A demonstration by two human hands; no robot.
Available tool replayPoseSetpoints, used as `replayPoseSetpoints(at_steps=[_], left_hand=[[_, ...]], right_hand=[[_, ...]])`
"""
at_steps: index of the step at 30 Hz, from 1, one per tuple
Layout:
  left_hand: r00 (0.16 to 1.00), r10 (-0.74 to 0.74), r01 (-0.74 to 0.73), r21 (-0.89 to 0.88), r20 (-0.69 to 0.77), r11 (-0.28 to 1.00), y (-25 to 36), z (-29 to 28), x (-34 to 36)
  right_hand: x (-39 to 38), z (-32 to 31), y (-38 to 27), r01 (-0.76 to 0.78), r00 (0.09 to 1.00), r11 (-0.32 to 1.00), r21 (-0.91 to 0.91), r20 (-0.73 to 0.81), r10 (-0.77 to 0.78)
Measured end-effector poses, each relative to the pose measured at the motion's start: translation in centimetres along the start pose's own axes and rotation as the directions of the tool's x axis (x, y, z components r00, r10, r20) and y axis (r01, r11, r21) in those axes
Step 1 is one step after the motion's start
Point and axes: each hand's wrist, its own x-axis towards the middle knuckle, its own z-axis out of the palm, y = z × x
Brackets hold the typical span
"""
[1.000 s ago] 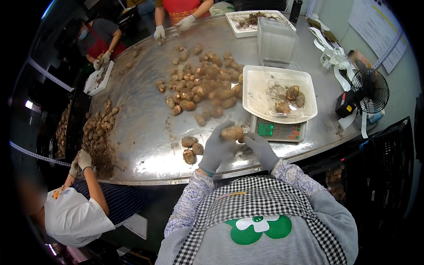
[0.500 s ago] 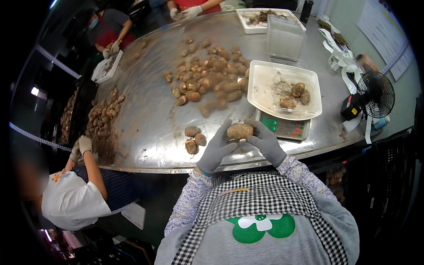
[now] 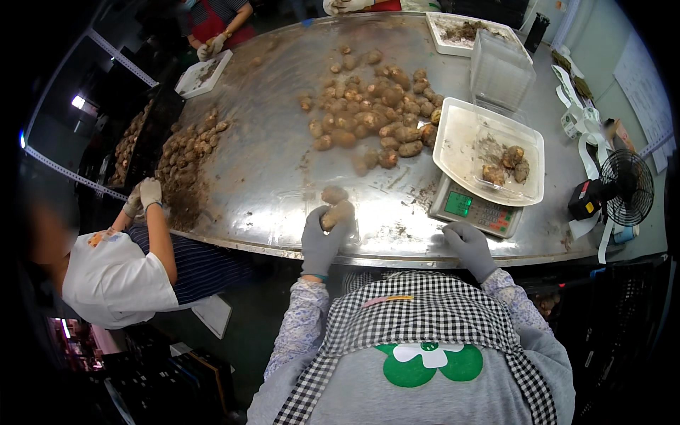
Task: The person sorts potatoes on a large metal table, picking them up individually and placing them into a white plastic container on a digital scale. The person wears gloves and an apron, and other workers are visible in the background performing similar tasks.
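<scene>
My left hand (image 3: 322,241), in a grey glove, is closed round a brown taro (image 3: 339,214) just above the table's near edge. Right behind it lies another taro (image 3: 334,194), in what looks like a clear plastic tray; the glove hides part of this spot. My right hand (image 3: 469,248), also gloved, rests near the table edge in front of the scale (image 3: 473,207), its fingers loosely stretched with nothing seen in them. On the scale a white tray (image 3: 448,145) bears a clear box with a few taros (image 3: 513,156) and some dirt.
A big heap of taros (image 3: 379,106) covers the metal table's middle (image 3: 276,170). Stacked clear boxes (image 3: 501,69) stand behind the scale, a black fan (image 3: 627,178) at right. At left a co-worker's gloved hands (image 3: 145,196) touch another pile (image 3: 185,152). More co-workers stand across.
My hands have parted: the left carried the taro leftward to the taros there, while the right drew back rightward without it. The view has shifted, so the table appears displaced.
</scene>
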Motion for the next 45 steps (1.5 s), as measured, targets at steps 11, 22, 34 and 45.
replayPoseSetpoints(at_steps=[11, 22, 34, 45], left_hand=[[0.977, 0.200, -0.206, 0.509, 0.067, 0.836, 3.4, 0.3, 1.9], [0.961, 0.273, -0.277, 0.177, 0.047, 0.944, 7.6, 4.8, 3.3], [0.960, 0.275, -0.262, 0.180, -0.051, 0.948, 4.5, 4.5, 2.0], [0.988, 0.148, -0.139, 0.135, -0.053, 0.981, 4.6, 3.5, 2.8]], right_hand=[[-4.6, -10.6, 6.7, -0.142, 0.873, 0.982, -0.122, -0.483, 0.066], [-2.5, -28.8, 14.6, -0.524, 0.261, 0.851, -0.022, -0.956, 0.136], [3.4, -31.4, 17.7, -0.582, 0.053, 0.799, 0.152, -0.973, 0.224], [2.5, -29.7, 16.7, -0.749, -0.082, 0.601, 0.280, -0.938, 0.336]])
